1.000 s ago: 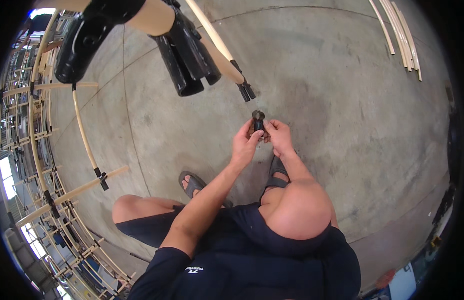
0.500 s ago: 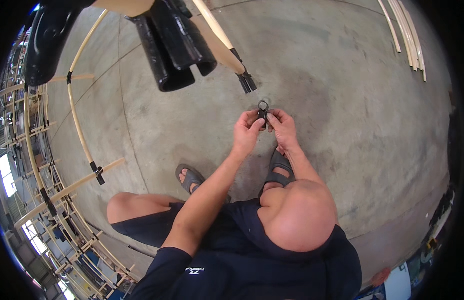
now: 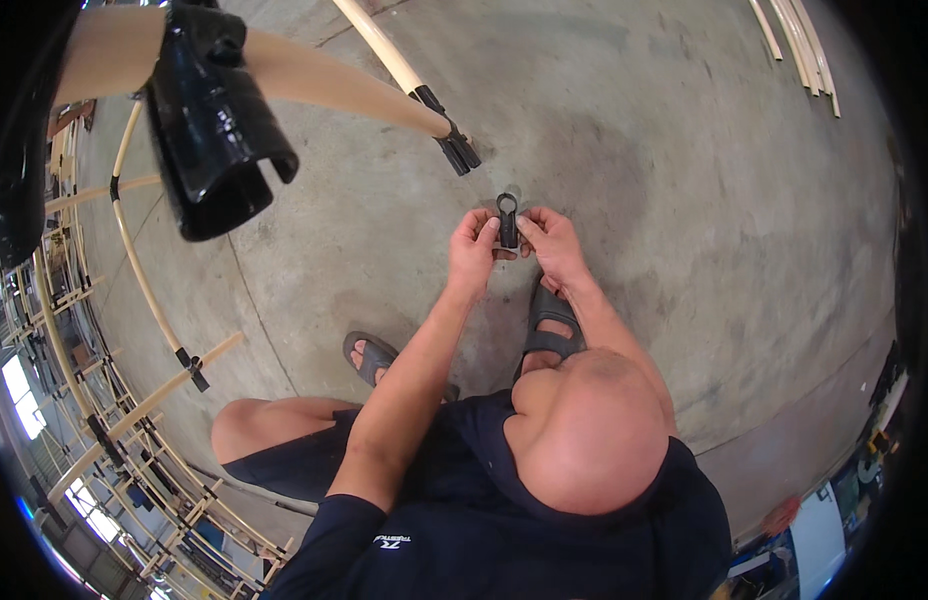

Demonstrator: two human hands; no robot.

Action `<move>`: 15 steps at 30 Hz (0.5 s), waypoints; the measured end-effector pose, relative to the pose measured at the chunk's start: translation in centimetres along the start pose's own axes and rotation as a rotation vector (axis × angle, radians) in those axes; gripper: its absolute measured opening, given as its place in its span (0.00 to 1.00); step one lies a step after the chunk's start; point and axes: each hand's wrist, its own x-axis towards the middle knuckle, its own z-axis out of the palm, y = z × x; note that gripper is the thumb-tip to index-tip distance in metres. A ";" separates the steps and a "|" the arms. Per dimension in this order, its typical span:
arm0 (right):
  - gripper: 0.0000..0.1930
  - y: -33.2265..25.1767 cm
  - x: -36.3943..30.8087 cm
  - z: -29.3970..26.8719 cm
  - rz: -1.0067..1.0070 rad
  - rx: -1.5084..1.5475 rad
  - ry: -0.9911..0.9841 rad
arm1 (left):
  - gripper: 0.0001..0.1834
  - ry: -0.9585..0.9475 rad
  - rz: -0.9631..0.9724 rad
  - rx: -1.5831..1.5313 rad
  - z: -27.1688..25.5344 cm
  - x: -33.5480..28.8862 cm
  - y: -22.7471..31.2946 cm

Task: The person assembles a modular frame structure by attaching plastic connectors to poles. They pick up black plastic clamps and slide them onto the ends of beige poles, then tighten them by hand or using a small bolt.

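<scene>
A small black pipe joint (image 3: 508, 226) with a round ring at its far end is held between my two hands, above the concrete floor. My left hand (image 3: 472, 246) pinches its left side, thumb on top. From the right, my right hand (image 3: 552, 241) grips the same joint with thumb and fingertips. Just beyond the hands, a cream pipe (image 3: 384, 50) ends in black pipe joints (image 3: 458, 150). Those joints are apart from the one I hold.
Close at the upper left, a large black joint (image 3: 209, 140) sits on a cream pipe. A frame of cream pipes (image 3: 149, 275) with black joints rises along the left. Several loose pipes (image 3: 806, 50) lie on the floor (image 3: 704, 220) at the far right. My sandalled feet (image 3: 549, 335) are below my hands.
The view has shifted, moving the pipe frame and overhead joint left in the picture. The held joint has turned so more of its body shows between my hands.
</scene>
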 end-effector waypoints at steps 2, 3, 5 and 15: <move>0.07 0.6 -0.1 0.1 -0.037 -0.041 0.022 | 0.09 -0.018 -0.050 -0.007 0.0 0.1 0.3; 0.07 0.9 -0.2 0.1 -0.079 -0.087 0.037 | 0.09 -0.034 -0.092 -0.018 -0.1 0.2 0.5; 0.07 1.5 -0.8 0.2 -0.107 -0.129 0.035 | 0.09 -0.067 -0.122 0.071 -0.4 0.3 0.8; 0.09 2.0 -1.1 -1.5 0.174 0.230 0.049 | 0.09 -0.131 -0.238 0.034 0.1 0.2 -0.9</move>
